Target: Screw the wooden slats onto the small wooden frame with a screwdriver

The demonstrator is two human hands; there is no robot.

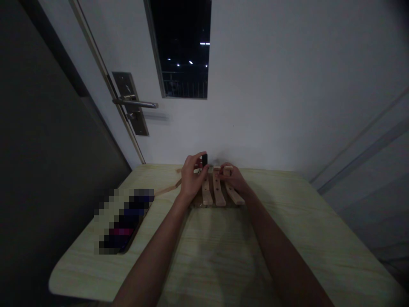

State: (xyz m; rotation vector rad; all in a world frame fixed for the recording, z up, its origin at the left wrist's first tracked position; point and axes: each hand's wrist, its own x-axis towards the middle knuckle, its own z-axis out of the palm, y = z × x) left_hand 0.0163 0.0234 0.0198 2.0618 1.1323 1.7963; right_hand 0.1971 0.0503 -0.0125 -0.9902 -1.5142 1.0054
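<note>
My left hand (193, 172) pinches a small black upright piece (205, 160) between thumb and fingers, above the far end of a wooden strip (206, 192). Beside that strip lie a middle wooden strip (219, 192) with dark holes and a right wooden strip (234, 194) set at an angle. All three rest on a brownish flat base (200, 201). My right hand (234, 177) is curled around the far end of the right strip, its fingers reaching toward the middle one. Some of its fingertips are hidden behind the wood.
A thin wooden stick (166, 189) lies left of the base on the pale wood-grain table (217, 256). Nearer the left edge is a phone-like dark slab (134, 221), partly pixelated. Behind the table stands a white door (271, 106) with a metal handle (137, 103).
</note>
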